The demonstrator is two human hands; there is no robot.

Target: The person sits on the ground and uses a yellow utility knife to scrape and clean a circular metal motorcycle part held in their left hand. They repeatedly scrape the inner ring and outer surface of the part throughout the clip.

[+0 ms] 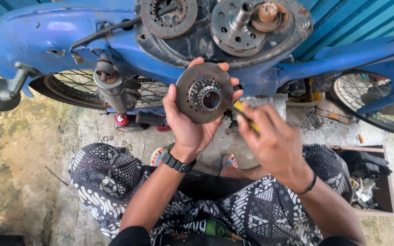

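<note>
**Two hands on one rusty clutch disc**

Both hands are up in front of the blue motorbike (60, 36), which lies on its side with the engine cover off. The left hand (190, 120) is cupped around a round, brownish steel clutch disc with a toothed hub in the middle (204, 93), palm behind it, thumb on its left edge and fingertips curling over the top and right edge. So that hand is closed on the disc, holding it face-up toward the camera, just below the open engine case (188, 50).

The right hand (270, 141) is curled shut around a yellow-handled tool (247, 119). Only a bit of yellow shows between the fingers, so I can't tell what kind of tool it is. Its tip end sits right beside the disc's right edge, close to the left fingertips; touching or not, can't tell.

Up in the case there's a second rusty round plate with holes (168, 17) on the left and a grey steel hub with a shaft sticking out (237, 25) next to it. A spoked wheel (96, 89) sits behind the chrome shock absorber (111, 86), and another spoked wheel (370, 102) is off to the right. A black watch (177, 163) is on the left wrist and a thin black band (309, 186) on the right. Person's squatting in patterned black-and-white trousers (110, 182) on a concrete floor (28, 150), with a shallow wooden box of odds and ends (370, 180) at the right.
</note>
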